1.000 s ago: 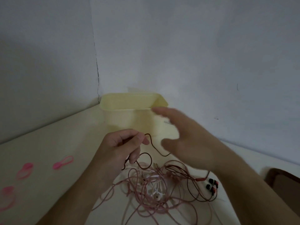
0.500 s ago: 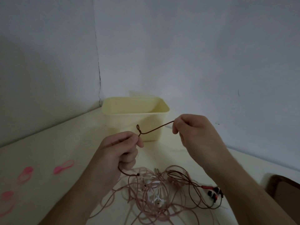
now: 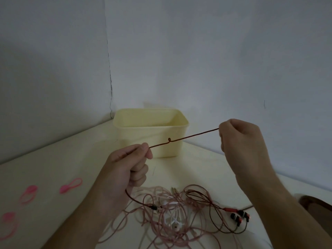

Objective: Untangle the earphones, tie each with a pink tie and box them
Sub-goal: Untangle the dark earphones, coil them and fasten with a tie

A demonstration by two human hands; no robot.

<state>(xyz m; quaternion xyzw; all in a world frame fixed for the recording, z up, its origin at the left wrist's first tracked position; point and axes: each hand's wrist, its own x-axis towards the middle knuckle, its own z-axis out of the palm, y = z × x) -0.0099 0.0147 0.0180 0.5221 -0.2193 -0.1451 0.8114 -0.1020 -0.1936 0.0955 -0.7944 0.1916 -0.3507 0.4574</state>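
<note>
A dark red earphone cable (image 3: pixel 190 137) is stretched taut in the air between my hands, with a small kink near its middle. My left hand (image 3: pixel 125 168) pinches its lower end; my right hand (image 3: pixel 244 146) pinches the upper end, higher and to the right. Below them a tangle of pink, white and dark red cables (image 3: pixel 172 218) lies on the table, with red and black earbuds (image 3: pixel 239 217) at its right. Three pink ties (image 3: pixel 71 185) (image 3: pixel 28 194) (image 3: pixel 9 223) lie at the left. A pale yellow box (image 3: pixel 152 139), open, stands behind the hands.
The cream table (image 3: pixel 62 159) sits in a corner of two grey walls. A dark brown object (image 3: pixel 316 203) lies at the right edge of the table.
My right hand took hold of the dark red cable and moved up and to the right. The cable went from slack loops to a taut line.
</note>
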